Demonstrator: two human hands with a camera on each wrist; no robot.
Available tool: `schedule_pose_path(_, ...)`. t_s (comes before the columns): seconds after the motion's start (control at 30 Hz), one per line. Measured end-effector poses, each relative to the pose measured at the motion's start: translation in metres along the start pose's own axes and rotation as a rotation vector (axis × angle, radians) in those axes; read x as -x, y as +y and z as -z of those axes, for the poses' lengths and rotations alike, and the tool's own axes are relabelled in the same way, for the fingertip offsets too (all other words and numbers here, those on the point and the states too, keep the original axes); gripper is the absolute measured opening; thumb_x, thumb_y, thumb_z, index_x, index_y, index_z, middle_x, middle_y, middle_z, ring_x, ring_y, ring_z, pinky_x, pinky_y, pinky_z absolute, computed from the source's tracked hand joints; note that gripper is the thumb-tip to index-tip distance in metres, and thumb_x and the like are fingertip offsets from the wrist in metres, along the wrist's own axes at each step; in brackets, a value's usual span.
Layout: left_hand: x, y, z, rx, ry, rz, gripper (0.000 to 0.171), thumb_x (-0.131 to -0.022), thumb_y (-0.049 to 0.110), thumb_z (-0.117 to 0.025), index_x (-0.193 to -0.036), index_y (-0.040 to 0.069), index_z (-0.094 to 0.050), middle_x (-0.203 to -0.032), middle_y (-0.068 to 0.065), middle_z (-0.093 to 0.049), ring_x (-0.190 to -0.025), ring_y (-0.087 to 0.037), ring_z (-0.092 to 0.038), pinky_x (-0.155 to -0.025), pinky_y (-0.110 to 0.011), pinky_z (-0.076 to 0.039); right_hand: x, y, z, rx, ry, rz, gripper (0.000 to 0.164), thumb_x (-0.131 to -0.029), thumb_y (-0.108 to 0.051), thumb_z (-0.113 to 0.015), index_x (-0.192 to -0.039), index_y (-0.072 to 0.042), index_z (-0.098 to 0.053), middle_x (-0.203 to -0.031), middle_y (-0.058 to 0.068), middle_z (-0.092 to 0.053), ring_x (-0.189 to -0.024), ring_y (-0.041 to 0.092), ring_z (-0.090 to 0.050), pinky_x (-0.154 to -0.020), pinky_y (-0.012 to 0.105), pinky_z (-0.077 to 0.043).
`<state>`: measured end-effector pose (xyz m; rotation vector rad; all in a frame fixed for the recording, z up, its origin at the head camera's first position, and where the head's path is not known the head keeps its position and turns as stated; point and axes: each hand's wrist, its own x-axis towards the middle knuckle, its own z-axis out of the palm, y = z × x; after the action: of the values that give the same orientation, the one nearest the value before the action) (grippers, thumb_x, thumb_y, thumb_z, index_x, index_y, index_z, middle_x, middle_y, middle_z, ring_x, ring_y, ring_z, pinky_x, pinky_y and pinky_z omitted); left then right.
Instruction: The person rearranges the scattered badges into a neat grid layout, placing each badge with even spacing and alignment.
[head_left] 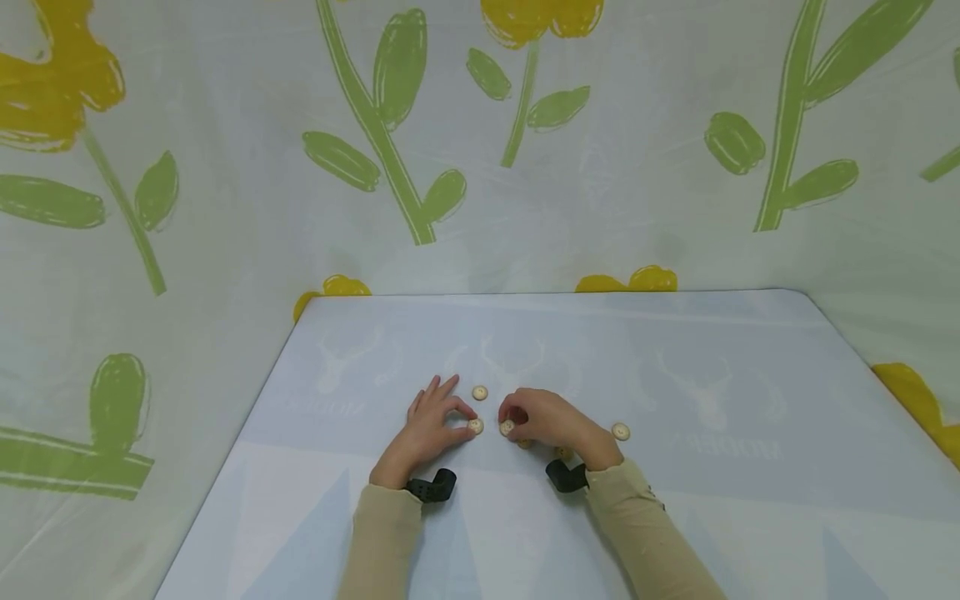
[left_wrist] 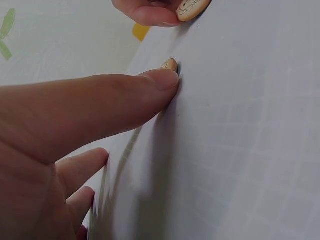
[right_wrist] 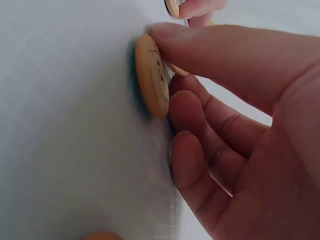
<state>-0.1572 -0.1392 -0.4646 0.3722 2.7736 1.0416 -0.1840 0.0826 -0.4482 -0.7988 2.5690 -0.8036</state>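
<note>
Between thumb and index finger, my left hand pinches a small round wooden disc low over the table; its other fingers spread out straight. My right hand holds a similar disc with thumb and index finger, just across from the left one. Beneath the right hand another disc lies partly covered. In the right wrist view that nearer disc shows dark dots and thin lines on its face. The left wrist view has the left disc mostly hidden behind the thumb.
One disc lies beyond the hands. Another disc sits under the right wrist, and one more disc is to its right. The pale table meets a flower-print cloth at its back and sides.
</note>
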Motion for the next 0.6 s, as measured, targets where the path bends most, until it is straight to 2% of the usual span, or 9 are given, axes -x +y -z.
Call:
schedule_pose_path(0.13,0.0003,-0.0010,0.0004,0.002,0.001,0.005,0.011,-0.078,0.028,-0.071,-0.087,0.027,-0.065,-0.151,-0.008,-0.025,-0.142,-0.032,-0.003,-0.110,-0.054,-0.001,0.0010,-0.0001,-0.0001,-0.039,-0.024,-0.029,0.015,-0.081,-0.020,-0.069,-0.093,-0.022,-0.062,-0.080,-0.010,-0.056,-0.075,0.011,-0.050,-0.068,0.028,-0.043)
schedule_pose_path(0.4,-0.0003,-0.0017,-0.0010,0.001,0.000,0.011,0.012,-0.079,0.031,-0.070,-0.089,0.026,-0.065,-0.152,-0.004,-0.023,-0.142,-0.027,-0.002,-0.111,-0.052,0.000,0.0024,0.0001,0.0050,-0.067,-0.018,-0.008,0.013,-0.082,-0.021,-0.068,-0.094,-0.022,-0.064,-0.078,-0.011,-0.058,-0.074,0.010,-0.052,-0.067,0.028,-0.044)
schedule_pose_path(0.6,-0.0001,-0.0001,-0.0007,-0.002,-0.002,0.006,0.012,-0.079,0.030,-0.070,-0.089,0.025,-0.065,-0.152,-0.007,-0.024,-0.142,-0.030,-0.003,-0.110,-0.054,-0.001,0.0019,0.0044,0.0034,-0.093,-0.033,-0.013,0.013,-0.084,-0.022,-0.065,-0.097,-0.024,-0.063,-0.079,-0.011,-0.059,-0.074,0.009,-0.053,-0.068,0.028,-0.044)
